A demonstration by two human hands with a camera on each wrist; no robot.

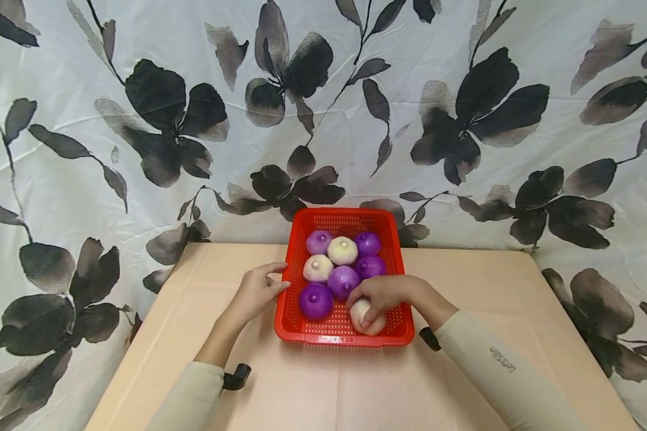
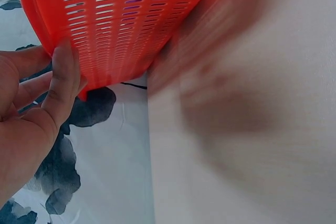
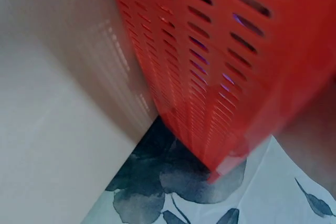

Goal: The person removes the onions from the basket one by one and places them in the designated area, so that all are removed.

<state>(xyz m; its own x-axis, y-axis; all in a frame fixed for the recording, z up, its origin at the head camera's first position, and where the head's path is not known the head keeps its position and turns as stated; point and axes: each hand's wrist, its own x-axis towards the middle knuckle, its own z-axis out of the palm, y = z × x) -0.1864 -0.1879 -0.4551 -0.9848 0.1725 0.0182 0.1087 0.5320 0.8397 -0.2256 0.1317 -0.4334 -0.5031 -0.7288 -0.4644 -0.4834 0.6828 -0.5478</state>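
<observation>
A red plastic basket point(image 1: 347, 339) with slotted walls holds several glossy purple onion-shaped balls point(image 1: 316, 301) and cream ones point(image 1: 318, 268), each with a small nub. My right hand point(image 1: 380, 294) reaches over the basket's right side, its fingers and thumb curled round a cream onion-shaped ball point(image 1: 368, 320) in the near right corner. At the left side, my left hand point(image 1: 259, 290) touches the rim with its fingertips and thumb. The left wrist view shows these fingers point(image 2: 63, 72) fairly straight against the outer wall. In the right wrist view, the basket wall point(image 3: 210, 77) hides the held ball.
The basket stands on a pale wooden table point(image 1: 323, 389), near its back edge. Behind hangs a white cloth point(image 1: 377, 179) with dark flower prints. A black wrist device point(image 1: 237, 377) sits at the left cuff, and another point(image 1: 429, 339) at the right.
</observation>
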